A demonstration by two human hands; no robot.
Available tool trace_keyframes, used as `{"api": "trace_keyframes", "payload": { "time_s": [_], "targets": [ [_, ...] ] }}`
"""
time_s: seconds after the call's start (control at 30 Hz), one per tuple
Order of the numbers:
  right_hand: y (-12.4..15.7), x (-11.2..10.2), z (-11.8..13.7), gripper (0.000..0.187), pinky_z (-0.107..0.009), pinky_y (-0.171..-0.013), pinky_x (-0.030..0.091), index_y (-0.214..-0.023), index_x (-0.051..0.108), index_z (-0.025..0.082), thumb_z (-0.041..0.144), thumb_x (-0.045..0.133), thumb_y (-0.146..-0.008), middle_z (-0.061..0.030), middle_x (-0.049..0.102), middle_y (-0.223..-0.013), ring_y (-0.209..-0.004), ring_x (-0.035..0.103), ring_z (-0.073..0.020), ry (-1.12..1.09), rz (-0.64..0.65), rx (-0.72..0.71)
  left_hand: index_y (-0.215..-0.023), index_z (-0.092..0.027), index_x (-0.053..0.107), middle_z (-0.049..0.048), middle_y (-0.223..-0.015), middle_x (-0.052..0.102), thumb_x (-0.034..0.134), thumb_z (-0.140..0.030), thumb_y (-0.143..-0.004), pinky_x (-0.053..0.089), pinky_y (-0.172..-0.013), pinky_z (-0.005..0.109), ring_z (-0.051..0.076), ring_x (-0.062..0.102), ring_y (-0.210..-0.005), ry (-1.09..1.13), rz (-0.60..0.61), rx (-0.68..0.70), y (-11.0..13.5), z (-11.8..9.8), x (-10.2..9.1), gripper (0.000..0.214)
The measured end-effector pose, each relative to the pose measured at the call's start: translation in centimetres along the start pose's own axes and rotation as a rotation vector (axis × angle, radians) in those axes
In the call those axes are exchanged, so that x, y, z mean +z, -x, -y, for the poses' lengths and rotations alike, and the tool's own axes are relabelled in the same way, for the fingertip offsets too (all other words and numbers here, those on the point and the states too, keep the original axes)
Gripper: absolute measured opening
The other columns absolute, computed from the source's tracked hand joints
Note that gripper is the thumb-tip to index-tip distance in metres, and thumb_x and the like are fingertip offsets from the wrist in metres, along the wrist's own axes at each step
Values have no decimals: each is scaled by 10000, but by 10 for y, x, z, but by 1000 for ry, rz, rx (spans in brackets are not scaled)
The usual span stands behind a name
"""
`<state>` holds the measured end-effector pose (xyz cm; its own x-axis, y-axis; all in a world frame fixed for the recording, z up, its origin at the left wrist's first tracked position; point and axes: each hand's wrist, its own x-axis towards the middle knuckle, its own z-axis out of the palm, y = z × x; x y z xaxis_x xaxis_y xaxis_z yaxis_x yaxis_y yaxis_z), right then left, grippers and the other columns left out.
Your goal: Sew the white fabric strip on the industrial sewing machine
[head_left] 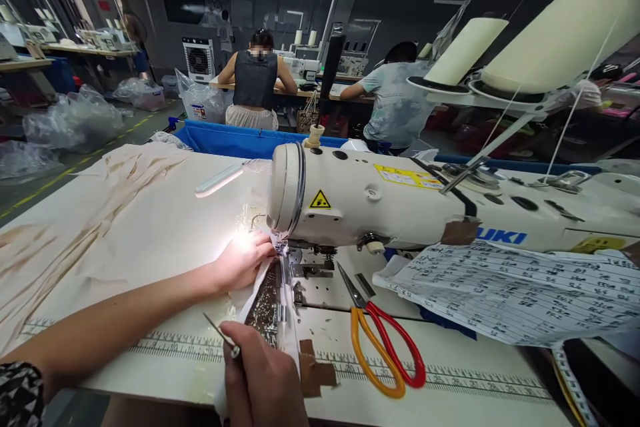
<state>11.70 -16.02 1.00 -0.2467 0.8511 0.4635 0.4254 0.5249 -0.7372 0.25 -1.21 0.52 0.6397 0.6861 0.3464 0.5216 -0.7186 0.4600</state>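
Cream cloth (125, 213) lies heaped at the frame's left, apparently unsewn. At centre the left hand (245, 260) presses flat on the strip (270, 300) under the needle; the right hand (265, 380), bottom centre, pinches the strip's near end with tweezers (223, 333); scissors (385, 347) lie idle to the right

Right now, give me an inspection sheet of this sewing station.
Surface: white table with printed ruler scales along the front edge.
Job's things: cream strip fed under the sewing machine needle area; thin metal tool.
Clutter: scissors with red and orange handles; printed sheet; loose cream fabric at left.
Grippers: left hand presses the strip by the needle; right hand pinches the tool and strip end.
Cables: threads run from the cones to the machine; no cords seen.
Surroundings: two seated people at benches behind; plastic bags on the floor.
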Motion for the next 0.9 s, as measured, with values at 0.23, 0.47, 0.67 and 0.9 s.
{"api": "trace_keyframes", "payload": {
  "time_s": [0.23,0.47,0.67,0.9],
  "targets": [
    [21,-12,-9,234,-251,-647,545,-1071,598,258,352,402,-988,-23,729,-867,-718,702,-186,182,-254,364,-833,-153,682,69,-827,662,503,-312,-949,462,-703,274,175,580,-756,59,-11,-60,-4,13,2,266],
    [5,-27,-49,340,-235,-506,495,-1135,611,115,307,354,-1021,-90,751,-860,-653,721,-190,575,-326,195,-791,-160,655,37,-744,617,550,-284,-910,448,-717,256,142,535,-692,223,-26,-70,-3,6,-4,201],
    [-10,-27,-49,331,-255,-447,424,-978,637,128,211,317,-998,-50,739,-748,-519,673,-167,719,-341,52,-705,-170,565,11,-658,532,523,-316,-922,434,-654,244,132,498,-661,269,-26,-126,-4,4,-3,266],
    [-11,-25,-50,311,-263,-436,385,-921,615,162,175,311,-985,-27,722,-702,-480,641,-160,756,-331,48,-669,-174,561,-1,-604,487,555,-315,-895,422,-601,226,136,499,-670,293,-5,-153,-5,6,-4,267]
  ]
}}
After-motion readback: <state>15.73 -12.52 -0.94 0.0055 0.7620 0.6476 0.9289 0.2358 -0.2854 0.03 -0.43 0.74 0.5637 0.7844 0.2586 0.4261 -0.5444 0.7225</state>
